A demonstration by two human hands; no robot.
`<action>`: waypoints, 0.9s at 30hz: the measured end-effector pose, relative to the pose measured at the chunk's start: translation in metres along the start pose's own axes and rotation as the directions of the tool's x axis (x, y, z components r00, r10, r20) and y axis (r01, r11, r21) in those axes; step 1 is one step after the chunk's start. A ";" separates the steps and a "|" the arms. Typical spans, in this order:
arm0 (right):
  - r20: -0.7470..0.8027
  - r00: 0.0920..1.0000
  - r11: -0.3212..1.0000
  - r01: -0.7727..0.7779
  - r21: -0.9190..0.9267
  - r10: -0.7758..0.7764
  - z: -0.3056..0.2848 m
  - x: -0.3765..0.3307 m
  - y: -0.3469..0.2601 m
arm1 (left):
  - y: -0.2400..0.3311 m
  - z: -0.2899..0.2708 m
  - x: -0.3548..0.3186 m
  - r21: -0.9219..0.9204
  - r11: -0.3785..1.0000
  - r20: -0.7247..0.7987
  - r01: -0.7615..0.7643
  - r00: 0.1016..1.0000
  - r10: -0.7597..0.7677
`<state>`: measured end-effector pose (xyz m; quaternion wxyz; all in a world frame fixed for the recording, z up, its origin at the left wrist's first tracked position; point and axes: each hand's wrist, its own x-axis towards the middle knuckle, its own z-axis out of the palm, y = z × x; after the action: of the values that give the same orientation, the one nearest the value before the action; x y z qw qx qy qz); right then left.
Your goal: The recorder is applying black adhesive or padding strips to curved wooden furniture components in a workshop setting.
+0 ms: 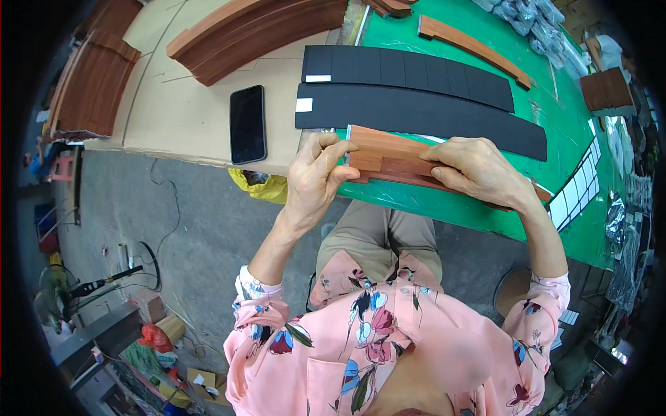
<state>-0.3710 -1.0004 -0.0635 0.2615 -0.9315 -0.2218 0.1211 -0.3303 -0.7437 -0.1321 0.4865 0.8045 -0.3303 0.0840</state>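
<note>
while gripped endwise, wooden strip (388,163) overhanging green table (555,118) edge

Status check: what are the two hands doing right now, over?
Left hand pinching the end of the curved wooden strip. Right hand pressing on top of it, over the green table. Black foam strips lie just beyond, apart. Nothing in the way.

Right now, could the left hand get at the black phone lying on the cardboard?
Probably yes: the phone lies just up and left of the left hand with nothing between them, but that hand grips the wooden strip's end.
</note>
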 end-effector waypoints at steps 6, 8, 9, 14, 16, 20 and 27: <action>-0.134 0.982 0.991 0.137 -0.002 -0.136 0.003 -0.002 0.005 | 0.004 0.002 0.004 0.039 0.999 -0.058 -0.022 0.998 0.025; -0.083 0.991 0.994 0.106 -0.012 -0.107 -0.005 -0.001 0.002 | 0.004 0.001 0.001 0.036 0.999 -0.047 -0.011 0.999 0.013; -0.078 0.991 0.995 0.104 -0.007 -0.105 -0.002 0.000 0.004 | 0.004 0.002 0.000 0.048 0.999 -0.048 -0.003 0.999 0.006; -0.141 0.978 0.988 0.155 0.002 -0.153 0.005 -0.003 0.007 | -0.006 0.004 -0.007 0.015 0.999 -0.038 -0.045 0.998 0.045; -0.095 0.990 0.995 0.101 0.000 -0.101 0.003 -0.008 0.004 | -0.005 0.002 -0.005 -0.056 0.993 0.023 -0.102 0.994 0.103; -0.135 0.986 0.994 0.088 -0.067 -0.096 -0.003 -0.012 -0.003 | 0.000 -0.003 0.004 -0.005 0.983 -0.003 -0.184 0.983 0.184; -0.266 0.957 0.989 0.084 -0.122 -0.114 0.011 -0.009 0.001 | -0.018 0.002 0.004 -0.001 0.989 0.031 -0.149 0.988 0.149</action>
<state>-0.3825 -1.0010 -0.0718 0.2437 -0.9400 -0.2365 -0.0336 -0.3166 -0.7424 -0.1441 0.4731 0.7791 -0.3969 0.1081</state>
